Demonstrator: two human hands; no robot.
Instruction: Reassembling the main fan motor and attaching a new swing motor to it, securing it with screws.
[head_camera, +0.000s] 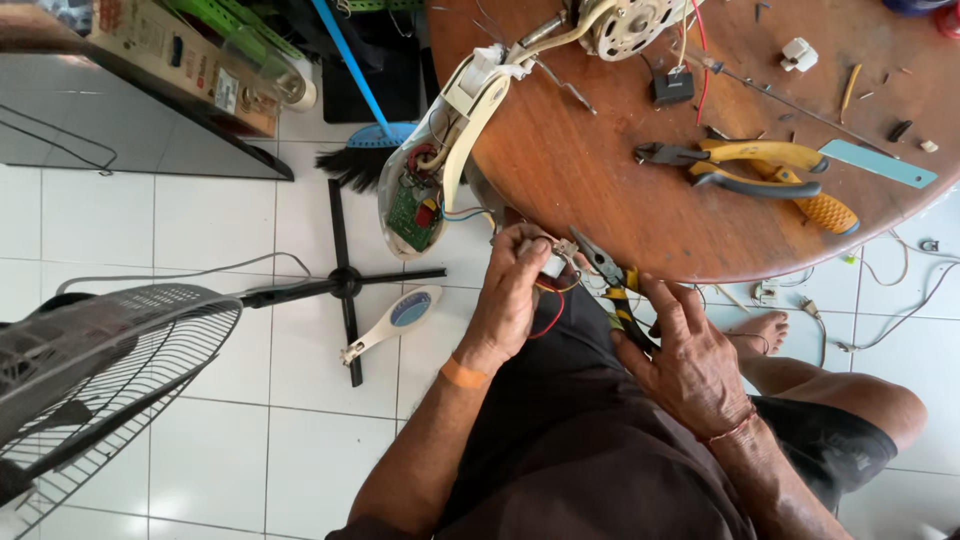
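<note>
I see my right hand (690, 365) closed around the yellow-and-black handles of a pair of needle-nose pliers (612, 280), whose long axis runs on a slant from that hand up and to the left, the dark slim nose pointing toward my left hand (510, 295). The left hand is clenched on a small white component (552, 264) with red wires (548, 310) looping out beneath it; it sits just off the near edge of the surface, above my lap, and the plier tip is just beside it, though I cannot tell whether they touch. The surface (580, 180) is a round brown wooden top. On it lie yellow-handled cutters (740, 165) with their jaws pointing left, a yellow-gripped screwdriver (815, 205), a pale blue flat strip (880, 163), a small black part (673, 87) and a fan motor (625, 20) at the far edge. A cream fan housing (440, 160) with a green circuit board (410, 215) exposed hangs over the left rim. Below is a white tiled floor (200, 230), with a black cross-shaped fan base (343, 282), a cream cover plate (395, 320) and a dark wire fan grille (90, 360) at the left. The pliers look worn, their nose dull and dark.
</note>
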